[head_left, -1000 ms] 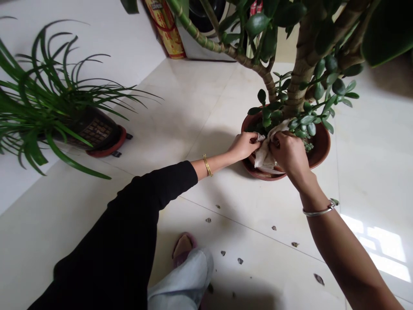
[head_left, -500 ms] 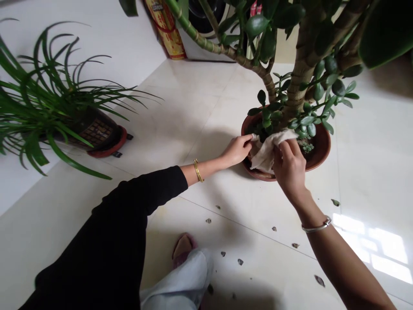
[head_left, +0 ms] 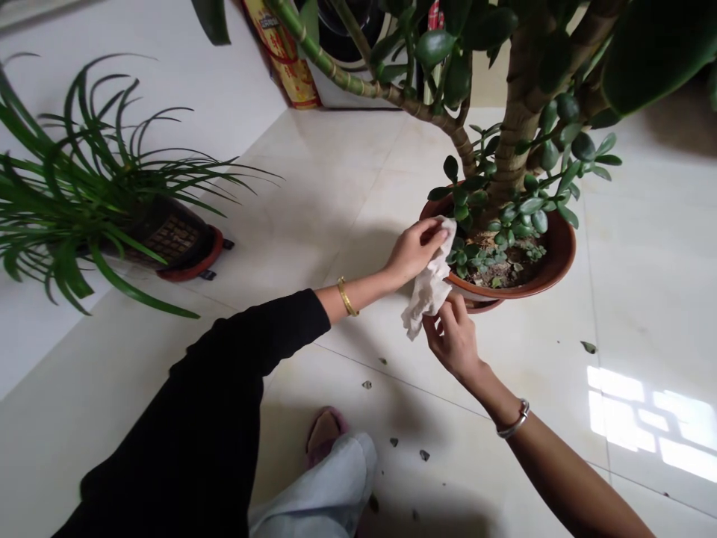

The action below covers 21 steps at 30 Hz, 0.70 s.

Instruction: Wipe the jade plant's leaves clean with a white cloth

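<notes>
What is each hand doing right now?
Left hand: closed, holding a white cloth.
Right hand: partly open, touching the cloth.

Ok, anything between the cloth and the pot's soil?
Yes. The reddish-brown pot rim and low jade plant sprigs lie between the white cloth, held in the left hand, and the soil.

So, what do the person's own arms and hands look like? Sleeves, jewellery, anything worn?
The left hand and right hand are bare, with no gloves or cables. The left arm has a black sleeve ending short of the wrist, plus a thin gold bangle. The right arm shows no sleeve, just a thin silver bangle.
</notes>
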Each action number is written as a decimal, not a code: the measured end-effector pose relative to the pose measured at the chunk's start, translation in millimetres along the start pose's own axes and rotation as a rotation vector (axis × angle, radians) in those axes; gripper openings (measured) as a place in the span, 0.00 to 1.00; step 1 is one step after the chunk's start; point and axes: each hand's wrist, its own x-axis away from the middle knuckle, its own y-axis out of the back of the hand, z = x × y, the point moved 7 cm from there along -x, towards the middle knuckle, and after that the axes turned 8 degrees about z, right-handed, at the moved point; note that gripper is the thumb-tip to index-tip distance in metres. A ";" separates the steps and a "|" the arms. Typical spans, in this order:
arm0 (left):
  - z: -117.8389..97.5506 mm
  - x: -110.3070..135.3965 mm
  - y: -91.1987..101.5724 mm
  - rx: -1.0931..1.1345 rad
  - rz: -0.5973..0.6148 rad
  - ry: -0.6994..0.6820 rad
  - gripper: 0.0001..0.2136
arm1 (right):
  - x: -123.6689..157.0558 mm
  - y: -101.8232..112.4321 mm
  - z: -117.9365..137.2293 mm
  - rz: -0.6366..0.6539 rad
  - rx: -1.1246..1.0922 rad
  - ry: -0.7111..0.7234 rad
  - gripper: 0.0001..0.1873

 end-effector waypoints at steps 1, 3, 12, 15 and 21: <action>-1.4 -5.3 -6.6 -0.056 0.030 0.001 0.10 | -1.3 -0.7 -1.5 -0.002 -0.015 -0.017 0.07; -3.6 -13.9 -17.1 -0.181 0.074 0.003 0.11 | -3.7 -0.7 -4.8 -0.003 -0.032 -0.039 0.07; -8.7 -20.4 -20.3 -0.305 0.124 0.006 0.11 | -5.2 3.4 -18.2 -0.017 -0.061 -0.076 0.02; -9.0 -19.6 -20.5 -0.286 0.136 -0.015 0.11 | -4.8 1.3 -21.7 -0.026 -0.077 -0.091 0.02; -13.3 -17.0 -18.6 -0.324 0.100 -0.055 0.05 | -4.0 -3.7 -27.8 -0.008 -0.117 -0.116 0.05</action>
